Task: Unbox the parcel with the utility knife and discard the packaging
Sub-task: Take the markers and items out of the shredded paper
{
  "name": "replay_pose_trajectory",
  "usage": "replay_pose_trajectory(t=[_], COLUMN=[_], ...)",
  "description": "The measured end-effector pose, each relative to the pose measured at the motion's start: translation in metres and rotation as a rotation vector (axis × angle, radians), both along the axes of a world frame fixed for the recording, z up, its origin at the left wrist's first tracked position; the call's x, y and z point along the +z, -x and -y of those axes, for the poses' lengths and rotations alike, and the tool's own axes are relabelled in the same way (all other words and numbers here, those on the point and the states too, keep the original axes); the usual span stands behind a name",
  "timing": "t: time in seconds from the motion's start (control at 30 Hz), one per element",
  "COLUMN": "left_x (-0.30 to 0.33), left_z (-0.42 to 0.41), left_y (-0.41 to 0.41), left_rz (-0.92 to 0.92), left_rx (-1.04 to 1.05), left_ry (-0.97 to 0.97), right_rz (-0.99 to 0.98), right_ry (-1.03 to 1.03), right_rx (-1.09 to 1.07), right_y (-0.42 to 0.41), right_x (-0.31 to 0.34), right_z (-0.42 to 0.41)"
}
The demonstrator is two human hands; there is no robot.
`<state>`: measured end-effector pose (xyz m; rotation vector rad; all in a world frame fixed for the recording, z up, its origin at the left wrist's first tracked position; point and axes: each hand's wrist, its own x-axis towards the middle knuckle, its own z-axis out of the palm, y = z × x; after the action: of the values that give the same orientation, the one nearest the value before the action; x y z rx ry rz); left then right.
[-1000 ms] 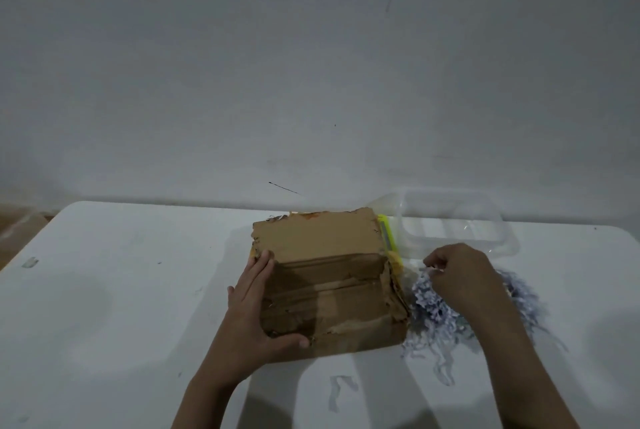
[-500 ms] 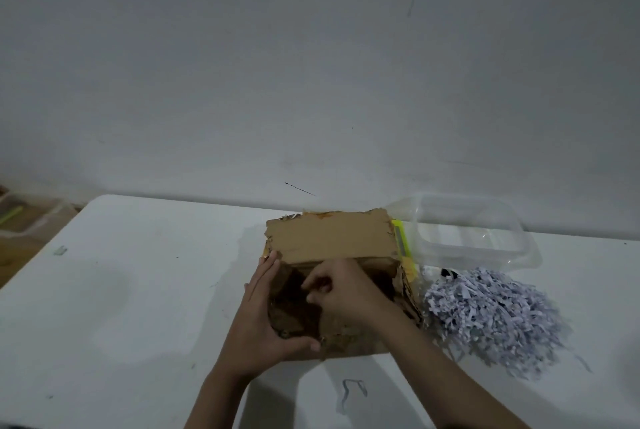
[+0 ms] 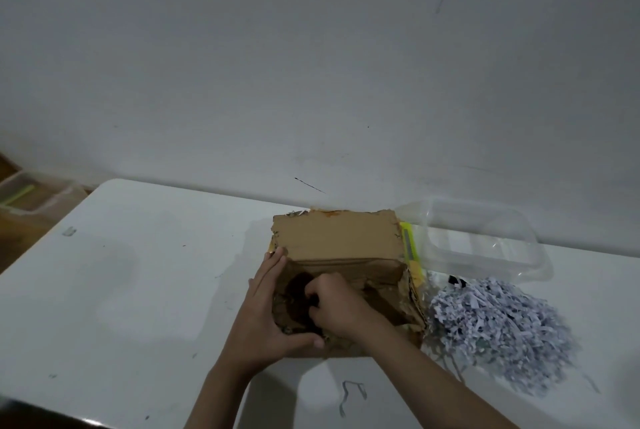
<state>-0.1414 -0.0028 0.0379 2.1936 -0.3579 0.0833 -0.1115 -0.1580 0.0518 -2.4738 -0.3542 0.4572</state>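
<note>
On the table (image 3: 138, 290), a torn, open cardboard box (image 3: 339, 245).

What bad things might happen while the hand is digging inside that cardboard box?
The right hand reaches into the dark inside of the cardboard box, where it is hard to see, so it might fumble whatever is in there. The yellow utility knife lies tight against the box's right side; if the box shifts, the knife may get knocked. The shredded paper sits loose near the table edge and may scatter.

Torn cardboard box (image 3: 337, 241) — open, on table (image 3: 138, 290)
</note>
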Motion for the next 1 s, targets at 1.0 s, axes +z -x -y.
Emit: replay_pose_trajectory(t=[1.0], left_x=[-0.0034], left_z=[-0.0035], left_y=[0.0014], left_rz=[0.050], left_rx=[-0.034], left_ry=[0.048], right_rz=[0.027], right_ry=[-0.042], right_rx=[-0.004], right_y=[0.0049], right_x=[0.0025], right_z=[-0.0029])
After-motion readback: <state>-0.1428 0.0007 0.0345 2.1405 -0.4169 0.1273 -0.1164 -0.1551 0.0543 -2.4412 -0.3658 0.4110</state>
